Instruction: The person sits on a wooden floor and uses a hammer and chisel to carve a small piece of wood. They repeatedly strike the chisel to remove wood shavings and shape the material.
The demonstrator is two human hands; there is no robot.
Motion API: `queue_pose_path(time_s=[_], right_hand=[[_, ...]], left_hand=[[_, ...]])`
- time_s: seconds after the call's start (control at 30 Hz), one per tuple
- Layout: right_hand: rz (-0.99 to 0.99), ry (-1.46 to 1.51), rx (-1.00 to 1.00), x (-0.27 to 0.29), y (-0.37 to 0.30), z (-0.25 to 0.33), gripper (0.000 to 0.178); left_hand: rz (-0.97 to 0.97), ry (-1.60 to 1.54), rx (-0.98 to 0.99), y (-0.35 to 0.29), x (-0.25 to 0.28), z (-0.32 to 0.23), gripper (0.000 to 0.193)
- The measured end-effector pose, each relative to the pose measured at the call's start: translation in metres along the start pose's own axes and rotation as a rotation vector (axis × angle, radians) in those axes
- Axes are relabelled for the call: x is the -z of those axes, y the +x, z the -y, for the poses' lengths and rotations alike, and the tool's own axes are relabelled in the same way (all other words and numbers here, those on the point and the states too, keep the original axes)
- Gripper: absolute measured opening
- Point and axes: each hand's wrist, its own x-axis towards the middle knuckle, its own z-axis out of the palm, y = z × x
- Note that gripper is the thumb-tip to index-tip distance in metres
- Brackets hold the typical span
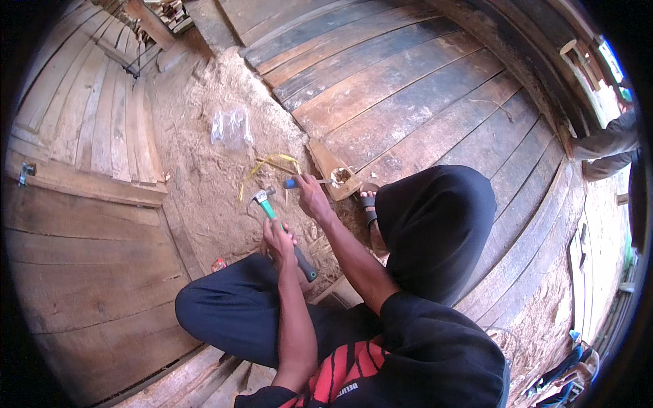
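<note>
My left hand [277, 241] is closed round the handle of a hammer [267, 204], green near the head and dark at the butt end. The hammer's metal head is up, just left of the chisel's end. In my right hand [313, 198] is a chisel [291, 183] with a blue handle, held nearly level. Its blade points right, toward a hollow cut in a wooden block [325, 158]. Pale chips lie in that hollow; whether the blade tip touches the wood I cannot tell. My sandalled foot [369, 202] is beside the block's near end.
A yellow strap [272, 159] and a clear plastic bag [232, 129] lie on the sawdust-covered ground. Wide planks [408, 88] spread at the far right, more boards [81, 251] at the left. Another person's legs [605, 146] show at the right edge.
</note>
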Motion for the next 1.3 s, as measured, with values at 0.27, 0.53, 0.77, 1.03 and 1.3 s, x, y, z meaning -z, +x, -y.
queue_pose_path(time_s=[0.27,0.53,0.77,1.03,1.3], right_hand=[[-0.066,0.008,0.085,0.002,0.007,-0.013,0.041],[-0.078,0.075,0.052,-0.001,-0.004,0.008,0.035],[-0.036,0.084,0.045,0.003,-0.004,0.006,0.043],[-0.042,0.070,0.006,0.008,-0.004,0.012,0.039],[-0.068,0.109,0.037,0.007,-0.004,0.002,0.043]], left_hand=[[-0.020,0.117,-0.134,-0.001,-0.021,-0.007,0.014],[0.045,0.171,-0.091,-0.013,-0.013,0.000,0.012],[0.031,0.107,-0.055,-0.014,-0.014,-0.008,0.012],[0.022,0.103,-0.071,-0.014,-0.012,-0.005,0.011],[-0.025,0.176,-0.060,-0.011,-0.012,-0.001,0.012]])
